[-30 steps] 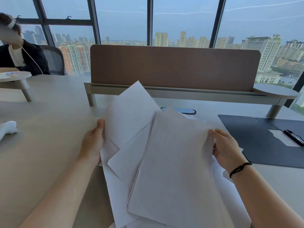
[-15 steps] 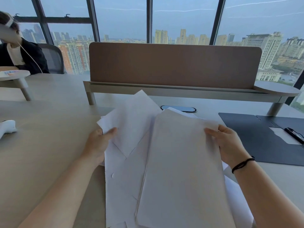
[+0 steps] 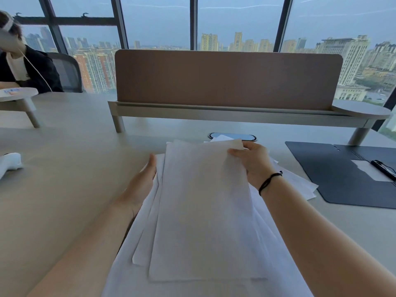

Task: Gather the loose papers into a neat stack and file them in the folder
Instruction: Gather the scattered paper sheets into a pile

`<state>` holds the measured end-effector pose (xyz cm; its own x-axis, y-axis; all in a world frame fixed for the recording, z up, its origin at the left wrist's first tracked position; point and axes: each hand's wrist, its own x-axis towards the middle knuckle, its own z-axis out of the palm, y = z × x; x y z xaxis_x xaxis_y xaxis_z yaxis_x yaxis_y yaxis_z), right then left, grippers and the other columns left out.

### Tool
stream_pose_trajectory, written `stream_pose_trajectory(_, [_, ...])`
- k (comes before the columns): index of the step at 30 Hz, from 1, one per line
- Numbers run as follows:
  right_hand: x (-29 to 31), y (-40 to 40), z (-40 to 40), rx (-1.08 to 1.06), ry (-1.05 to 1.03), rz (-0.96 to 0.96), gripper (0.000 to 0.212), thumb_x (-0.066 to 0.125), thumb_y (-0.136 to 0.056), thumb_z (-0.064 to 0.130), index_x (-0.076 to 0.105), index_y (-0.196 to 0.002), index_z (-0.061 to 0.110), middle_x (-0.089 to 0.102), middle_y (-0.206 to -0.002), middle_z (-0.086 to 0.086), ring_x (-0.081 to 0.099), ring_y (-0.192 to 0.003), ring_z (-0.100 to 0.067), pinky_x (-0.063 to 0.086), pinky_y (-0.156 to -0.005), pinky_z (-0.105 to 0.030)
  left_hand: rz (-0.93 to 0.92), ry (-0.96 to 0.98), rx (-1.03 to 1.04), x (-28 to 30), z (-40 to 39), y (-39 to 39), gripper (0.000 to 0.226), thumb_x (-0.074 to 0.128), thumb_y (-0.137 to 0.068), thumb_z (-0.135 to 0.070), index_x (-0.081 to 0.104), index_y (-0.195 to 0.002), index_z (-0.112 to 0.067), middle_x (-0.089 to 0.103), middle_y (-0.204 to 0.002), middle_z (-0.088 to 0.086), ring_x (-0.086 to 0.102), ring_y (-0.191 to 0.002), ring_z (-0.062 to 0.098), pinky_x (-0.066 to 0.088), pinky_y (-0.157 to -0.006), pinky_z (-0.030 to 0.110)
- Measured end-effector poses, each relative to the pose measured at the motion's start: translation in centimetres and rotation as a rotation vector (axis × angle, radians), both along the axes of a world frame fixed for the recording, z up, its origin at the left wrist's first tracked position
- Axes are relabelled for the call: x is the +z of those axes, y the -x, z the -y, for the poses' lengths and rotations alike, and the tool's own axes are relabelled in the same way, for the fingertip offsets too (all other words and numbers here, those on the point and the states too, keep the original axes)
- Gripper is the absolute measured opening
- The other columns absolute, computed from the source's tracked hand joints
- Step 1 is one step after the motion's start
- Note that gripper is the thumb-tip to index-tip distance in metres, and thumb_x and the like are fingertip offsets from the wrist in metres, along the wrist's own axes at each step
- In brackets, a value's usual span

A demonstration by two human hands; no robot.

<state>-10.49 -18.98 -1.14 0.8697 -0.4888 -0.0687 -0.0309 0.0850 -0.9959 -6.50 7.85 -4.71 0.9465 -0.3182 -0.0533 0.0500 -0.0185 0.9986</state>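
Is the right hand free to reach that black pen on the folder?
Probably not yet: the right hand grips the papers. The desk toward the pen looks unobstructed.

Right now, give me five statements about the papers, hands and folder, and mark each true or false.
1. Both hands are on the papers. True: the left hand presses flat on the left edge, the right hand grips the top right corner.
2. The folder is closed. False: it lies open on the desk.
3. A pen lies in the folder. True.
4. The papers are already in the folder. False: they are left of it, still fanned unevenly.
5. The left wrist wears a black band. False: the band is on the right wrist.
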Motion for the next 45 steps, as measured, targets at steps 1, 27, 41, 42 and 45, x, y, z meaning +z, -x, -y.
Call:
stream_pose_trajectory(1, [-0.3, 0.0, -0.2, 0.002, -0.031, 0.012, 0.018, 0.077, -0.079, 0.000, 0.079, -0.090, 0.014, 0.077, -0.107, -0.021, 0.073, -0.087, -0.035, 0.056, -0.091, -0.064, 0.053, -0.031, 0.028, 0.0, 0.3, 0.1, 0.035, 0.049, -0.099, -0.055, 0.070, -0.115, -0.032, 0.071, -0.119, -0.014, 0.063, -0.118, 0.007, 0.041, -0.098, 0.023])
stream_pose_trajectory(27, [-3.5, 6.6, 0.2, 0.388, -0.108, -0.266, 0.037, 0.073, -0.089, 0.012, 0.068, -0.120, -0.008, 0.075, -0.113, -0.027, 0.073, -0.088, -0.035, 0.063, -0.080, -0.046, 0.184, -0.072, 0.296, -1.9, 1.3, -0.4, 0.018, 0.068, -0.093, -0.016, 0.070, -0.086, -0.031, 0.070, -0.087, -0.016, 0.066, -0.079, 0.001, 0.047, -0.061, 0.015])
stream_pose_trajectory(41, [-3.2, 7.3, 1.6, 0.303, -0.058, 0.028, 0.032, 0.072, -0.085, -0.002, 0.070, -0.117, 0.002, 0.075, -0.114, -0.023, 0.071, -0.105, -0.048, 0.059, -0.089, -0.058, 0.007, 0.073, 0.101, -1.4, 1.3, -0.2, 0.060, 0.080, -0.079, -0.037, 0.062, -0.131, -0.014, 0.075, -0.119, 0.001, 0.073, -0.104, 0.016, 0.057, -0.085, 0.025])
stream_pose_trajectory(42, [-3.2, 7.3, 1.4, 0.310, -0.055, 0.032, 0.032, 0.073, -0.086, 0.000, 0.070, -0.118, 0.003, 0.076, -0.115, -0.022, 0.070, -0.106, -0.047, 0.058, -0.091, -0.058, -0.021, 0.062, 0.012, -1.2, 1.3, 0.2, 0.042, 0.075, -0.085, -0.029, 0.069, -0.123, -0.012, 0.078, -0.112, 0.002, 0.075, -0.101, 0.018, 0.057, -0.081, 0.024])
stream_pose_trajectory(45, [-2.9, 7.4, 1.1, 0.351, 0.048, 0.003, 0.030, 0.072, -0.091, 0.015, 0.069, -0.120, 0.008, 0.078, -0.114, -0.015, 0.073, -0.106, -0.040, 0.059, -0.092, -0.053, 0.018, -0.039, -0.054, -1.1, 1.3, 0.5, 0.024, 0.074, -0.087, -0.018, 0.076, -0.109, -0.010, 0.080, -0.105, 0.003, 0.075, -0.100, 0.021, 0.056, -0.084, 0.029])
